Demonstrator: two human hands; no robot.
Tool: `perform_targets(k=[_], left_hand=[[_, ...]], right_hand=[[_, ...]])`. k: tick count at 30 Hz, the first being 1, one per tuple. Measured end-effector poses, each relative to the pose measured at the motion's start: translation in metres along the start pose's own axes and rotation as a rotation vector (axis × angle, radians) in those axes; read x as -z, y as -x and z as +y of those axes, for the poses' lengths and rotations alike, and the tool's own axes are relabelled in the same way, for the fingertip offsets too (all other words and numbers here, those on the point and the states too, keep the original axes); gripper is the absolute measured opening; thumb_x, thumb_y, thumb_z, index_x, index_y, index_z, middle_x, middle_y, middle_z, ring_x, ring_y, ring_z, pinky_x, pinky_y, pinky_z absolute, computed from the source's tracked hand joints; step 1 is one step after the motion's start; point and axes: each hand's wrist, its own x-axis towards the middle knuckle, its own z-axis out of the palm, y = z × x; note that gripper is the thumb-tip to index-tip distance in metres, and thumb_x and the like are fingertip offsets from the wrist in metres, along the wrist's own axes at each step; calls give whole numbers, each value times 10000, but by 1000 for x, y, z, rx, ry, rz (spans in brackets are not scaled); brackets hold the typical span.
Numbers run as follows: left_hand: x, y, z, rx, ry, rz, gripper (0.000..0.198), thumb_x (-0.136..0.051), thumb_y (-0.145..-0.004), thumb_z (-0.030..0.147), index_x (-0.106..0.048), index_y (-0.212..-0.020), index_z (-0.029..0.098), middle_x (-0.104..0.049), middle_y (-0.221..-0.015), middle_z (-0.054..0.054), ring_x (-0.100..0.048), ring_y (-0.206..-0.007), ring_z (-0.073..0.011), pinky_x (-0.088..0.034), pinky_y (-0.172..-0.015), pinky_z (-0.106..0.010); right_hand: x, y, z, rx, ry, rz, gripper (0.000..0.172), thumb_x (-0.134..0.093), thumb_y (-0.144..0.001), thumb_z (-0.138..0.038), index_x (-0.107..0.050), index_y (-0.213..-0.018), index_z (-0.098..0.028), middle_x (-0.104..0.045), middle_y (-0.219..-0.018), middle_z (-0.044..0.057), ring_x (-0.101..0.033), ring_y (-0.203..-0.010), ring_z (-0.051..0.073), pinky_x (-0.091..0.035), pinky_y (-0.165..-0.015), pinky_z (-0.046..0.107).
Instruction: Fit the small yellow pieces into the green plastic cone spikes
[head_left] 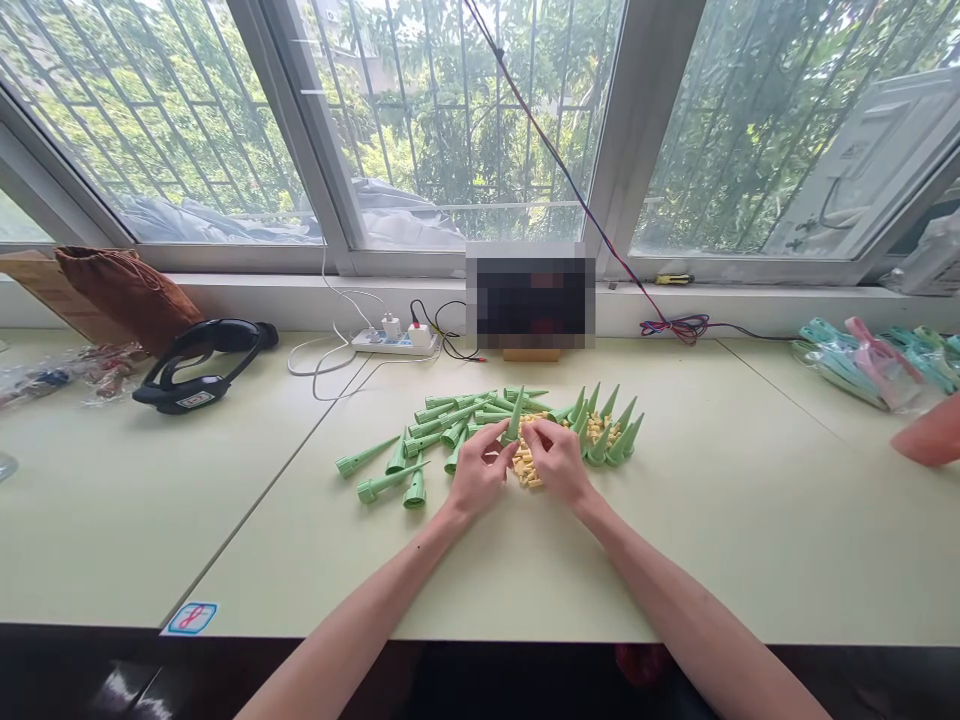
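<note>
Between thumb and fingers, my left hand (480,468) grips a green plastic spike (515,415), a hollow cone with its point up. Close beside it, my right hand (555,458) has its fingers pinched together near the spike; whatever they hold is too small or hidden to make out. Small yellow pegs (528,470) lie in a pile under and between both hands. Many loose green spikes (386,482) lie on the left, mostly on their sides. On the right, several green spikes (619,445) stand upright around more yellow pegs (600,430).
On the pale table (480,590) behind the pieces stand a power strip (397,340) with cables and a blurred-out screen (531,300). Black headphones (202,365) and a brown pouch (131,295) are at left. Bagged pink and green items (877,360) lie at far right.
</note>
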Motion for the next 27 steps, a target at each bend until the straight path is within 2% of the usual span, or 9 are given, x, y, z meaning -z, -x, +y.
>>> perform_targets(k=[6,9,12,15,17,21,24,27], left_hand=[[0,-1,1,-21,4,11,378,-644,-857,318,-665,-1215,199,-643,-1131,-94,-594,-583,-84,-512,-416,-201],[0,0,2,-33,-6,13,359,-646,-852,304,-680,-1197,210,-645,-1176,-95,-589,-583,-81,-515,-423,-204],[-1,1,4,-47,-35,7,355,-636,-855,300,-681,-1197,213,-653,-1168,-95,-579,-584,-83,-513,-435,-210],[-3,2,7,-41,-86,9,361,-626,-861,298,-666,-1206,201,-654,-1125,-91,-585,-609,-93,-517,-469,-214],[-4,2,10,-17,-103,21,356,-616,-869,311,-656,-1201,189,-654,-1087,-88,-595,-631,-101,-519,-499,-216],[-6,0,14,93,-17,42,376,-608,-874,367,-631,-1187,161,-661,-1044,-92,-589,-604,-103,-473,-470,-206],[-5,-2,17,178,48,77,416,-624,-863,399,-621,-1174,125,-658,-876,-69,-541,-528,-90,-413,-432,-199],[-4,-3,18,209,95,88,446,-629,-859,432,-623,-1162,105,-592,-675,-13,-487,-465,-80,-370,-415,-197]], right_hand=[[2,-2,-2,-125,-115,-49,413,-483,-913,-410,-407,-563,-203,-377,-529,-34,-343,-504,112,-265,-480,249],[1,-4,1,-271,-269,-100,407,-507,-875,-428,-396,-546,-213,-341,-469,-52,-330,-427,101,-247,-423,243],[-1,-5,5,-454,-459,-151,387,-526,-832,-405,-358,-531,-229,-267,-416,-80,-269,-342,85,-177,-365,236],[-3,-5,6,-534,-506,-178,380,-522,-832,-394,-345,-536,-234,-257,-412,-87,-245,-323,79,-154,-354,235],[-3,-4,4,-461,-406,-152,407,-495,-874,-431,-371,-545,-224,-318,-436,-68,-295,-350,88,-200,-373,242],[-3,-1,-2,-144,-67,-42,451,-442,-952,-456,-426,-579,-203,-409,-523,-33,-389,-492,117,-298,-494,257],[-3,0,-1,-16,75,-9,361,-449,-972,-401,-509,-681,-196,-492,-606,-15,-431,-556,134,-345,-559,267],[-4,1,3,68,102,-11,228,-452,-980,-330,-599,-894,-178,-623,-832,48,-538,-686,165,-418,-653,281]])
